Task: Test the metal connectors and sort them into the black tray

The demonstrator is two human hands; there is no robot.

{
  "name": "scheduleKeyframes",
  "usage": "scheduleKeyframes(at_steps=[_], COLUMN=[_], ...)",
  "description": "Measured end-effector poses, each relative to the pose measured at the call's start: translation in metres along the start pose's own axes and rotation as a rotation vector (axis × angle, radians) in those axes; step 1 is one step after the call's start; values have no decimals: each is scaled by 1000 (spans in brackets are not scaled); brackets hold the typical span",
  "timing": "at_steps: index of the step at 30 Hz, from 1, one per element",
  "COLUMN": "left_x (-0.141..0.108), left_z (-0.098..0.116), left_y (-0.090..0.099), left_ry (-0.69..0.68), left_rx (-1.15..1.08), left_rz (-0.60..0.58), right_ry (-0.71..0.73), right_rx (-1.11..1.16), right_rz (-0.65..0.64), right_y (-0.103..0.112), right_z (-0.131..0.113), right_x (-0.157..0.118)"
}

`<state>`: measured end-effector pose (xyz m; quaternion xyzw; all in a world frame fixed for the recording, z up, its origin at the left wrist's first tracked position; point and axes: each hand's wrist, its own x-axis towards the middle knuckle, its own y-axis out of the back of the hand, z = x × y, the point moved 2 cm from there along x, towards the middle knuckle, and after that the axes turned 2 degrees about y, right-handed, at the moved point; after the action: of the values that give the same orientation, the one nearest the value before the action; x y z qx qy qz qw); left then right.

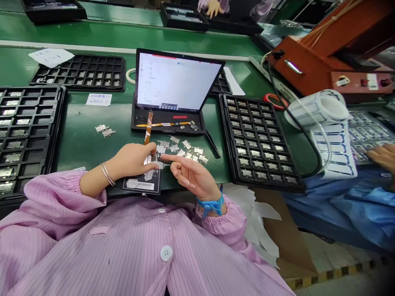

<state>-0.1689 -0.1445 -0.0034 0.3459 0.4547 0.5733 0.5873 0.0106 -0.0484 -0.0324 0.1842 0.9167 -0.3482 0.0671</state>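
Observation:
My left hand (134,159), with bangles at the wrist, bends thumb and fingers over the top of a flat black panel with a barcode label (141,185). What lies between its fingertips is too small to make out. An orange flex cable (148,128) runs from the tablet's black tray down to these fingers. From the other side my right hand (196,176), wearing a blue wrist strap, stretches its index finger to the same spot; its other fingers are loosely curled. Several small silvery boards (187,144) lie scattered just beyond, and a few more boards (105,130) lie to the left.
A lit tablet (179,82) leans behind the hands, with a black pen-like stick (212,144) beside it. Compartment trays with silvery parts stand left (57,135) and right (226,135). A label roll (327,109) and red machine (308,61) are at right. A co-worker's hand (384,157) shows there.

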Motion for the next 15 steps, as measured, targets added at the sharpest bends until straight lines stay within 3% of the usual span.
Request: scheduleKeyframes(at_steps=[3, 9, 11, 15], left_x=[0, 0, 0, 0], left_z=[0, -1, 0, 1], left_y=[0, 0, 0, 2], left_ry=[0, 0, -2, 4], left_rx=[-7, -2, 0, -23], left_rz=[3, 14, 15, 1], right_ry=[-65, -38, 49, 506], right_rx=[-6, -155, -380, -1228], right_rz=[3, -25, 35, 367], right_y=[-1, -5, -7, -11], right_z=[1, 2, 2, -3], right_x=[-1, 1, 3, 7])
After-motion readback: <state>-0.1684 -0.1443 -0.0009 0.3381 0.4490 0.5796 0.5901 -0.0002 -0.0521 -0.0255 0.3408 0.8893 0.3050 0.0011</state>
